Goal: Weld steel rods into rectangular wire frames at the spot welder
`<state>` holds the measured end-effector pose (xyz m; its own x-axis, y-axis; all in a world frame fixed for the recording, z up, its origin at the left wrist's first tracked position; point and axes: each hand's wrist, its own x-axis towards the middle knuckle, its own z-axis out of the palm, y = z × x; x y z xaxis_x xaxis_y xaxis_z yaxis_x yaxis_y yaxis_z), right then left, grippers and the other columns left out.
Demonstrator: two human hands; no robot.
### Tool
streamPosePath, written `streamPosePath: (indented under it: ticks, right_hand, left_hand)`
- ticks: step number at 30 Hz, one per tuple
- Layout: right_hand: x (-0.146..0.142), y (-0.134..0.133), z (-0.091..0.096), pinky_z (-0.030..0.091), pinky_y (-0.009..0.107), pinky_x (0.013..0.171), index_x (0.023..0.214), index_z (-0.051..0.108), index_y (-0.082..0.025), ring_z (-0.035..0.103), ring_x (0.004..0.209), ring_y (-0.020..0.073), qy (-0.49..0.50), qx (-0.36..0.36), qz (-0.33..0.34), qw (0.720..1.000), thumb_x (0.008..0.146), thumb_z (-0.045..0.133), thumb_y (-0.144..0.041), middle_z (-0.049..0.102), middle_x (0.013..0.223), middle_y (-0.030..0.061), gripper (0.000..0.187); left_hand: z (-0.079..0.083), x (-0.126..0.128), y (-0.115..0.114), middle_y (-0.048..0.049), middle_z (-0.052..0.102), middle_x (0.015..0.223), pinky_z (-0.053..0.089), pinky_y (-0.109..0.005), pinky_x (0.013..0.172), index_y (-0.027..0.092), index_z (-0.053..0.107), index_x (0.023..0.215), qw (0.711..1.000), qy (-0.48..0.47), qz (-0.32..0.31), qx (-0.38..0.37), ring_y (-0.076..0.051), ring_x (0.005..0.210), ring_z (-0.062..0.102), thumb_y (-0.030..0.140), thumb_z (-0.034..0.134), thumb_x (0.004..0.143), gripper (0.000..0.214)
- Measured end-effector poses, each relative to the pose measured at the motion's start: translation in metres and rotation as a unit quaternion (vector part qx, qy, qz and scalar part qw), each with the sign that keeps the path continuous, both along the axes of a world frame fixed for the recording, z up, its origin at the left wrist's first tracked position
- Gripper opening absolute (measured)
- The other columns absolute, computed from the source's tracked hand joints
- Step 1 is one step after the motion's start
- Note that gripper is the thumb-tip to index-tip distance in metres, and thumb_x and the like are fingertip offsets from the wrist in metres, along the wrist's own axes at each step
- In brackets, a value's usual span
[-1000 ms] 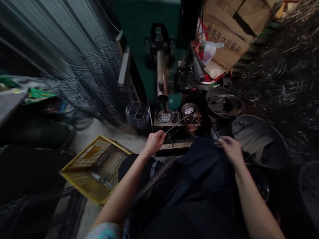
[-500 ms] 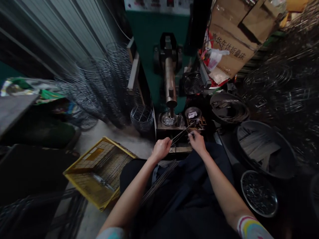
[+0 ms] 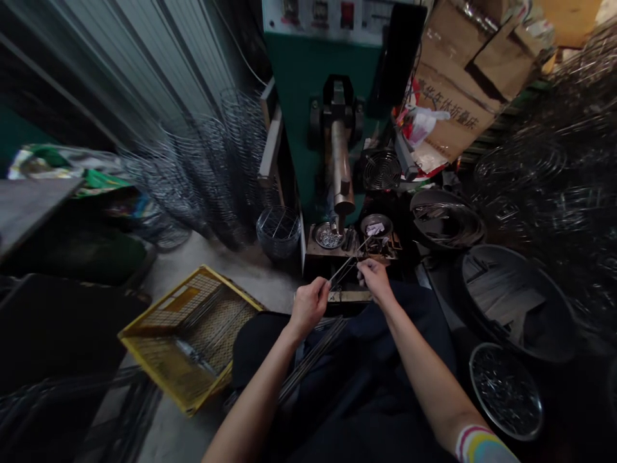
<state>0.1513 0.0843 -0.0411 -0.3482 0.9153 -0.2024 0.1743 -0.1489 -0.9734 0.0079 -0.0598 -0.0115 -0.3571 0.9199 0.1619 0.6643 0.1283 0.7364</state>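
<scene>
My left hand (image 3: 307, 305) is closed around a thin bunch of metal wires (image 3: 343, 269) that point up and right toward the work block. My right hand (image 3: 373, 278) pinches the same wires a little further along. Both hands sit just in front of the small bench (image 3: 318, 249) of a green press machine (image 3: 313, 96), whose brass ram (image 3: 340, 168) hangs over a dish of small metal pieces (image 3: 329, 236). A longer bundle of rods (image 3: 311, 352) lies across my lap.
A yellow mesh crate (image 3: 190, 334) sits on the floor at left. Stacked wire racks (image 3: 202, 173) and a small wire basket (image 3: 278, 228) stand beside the machine. Dark round tubs (image 3: 511, 302) and a bowl of small parts (image 3: 506, 391) are at right, cardboard (image 3: 457, 83) behind.
My right hand came from my right thigh to the wires held by my left hand. The view has tilted up, showing more of the machine.
</scene>
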Motion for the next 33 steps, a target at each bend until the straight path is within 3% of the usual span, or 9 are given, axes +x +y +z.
streamPosePath:
  ticks: [4,11,33]
  right_hand:
    - [-0.021,-0.005,0.013,0.024,0.017,0.034,0.068,0.049,-0.02,0.036,0.033,0.0045,0.072,-0.029,0.0,0.997,0.071,0.06,-0.048,0.045,0.048,-0.0079,0.031]
    - [-0.031,-0.01,0.033,0.02,0.015,0.034,0.066,0.049,-0.019,0.03,0.035,0.0018,0.189,-0.069,0.002,0.98,0.066,0.071,-0.04,0.04,0.047,-0.0105,0.031]
    - [-0.048,0.0,0.05,0.018,0.015,0.035,0.069,0.053,-0.018,0.029,0.036,0.0018,0.224,-0.075,0.031,0.971,0.068,0.075,-0.038,0.041,0.049,-0.0095,0.029]
  left_hand:
    - [0.004,0.002,-0.004,0.0017,0.052,0.058,0.031,-0.023,0.056,0.018,0.057,0.077,1.0,-0.002,0.018,0.025,-0.011,0.052,0.048,0.032,0.043,0.095,0.027]
    - [0.01,0.0,-0.01,0.0008,0.055,0.06,0.033,-0.023,0.056,0.017,0.059,0.082,0.998,0.005,0.038,0.052,-0.012,0.053,0.053,0.029,0.043,0.096,0.024]
    - [0.022,-0.006,-0.006,0.0012,0.056,0.061,0.034,-0.024,0.056,0.018,0.059,0.083,0.995,0.005,0.072,0.074,-0.012,0.053,0.054,0.028,0.042,0.097,0.024]
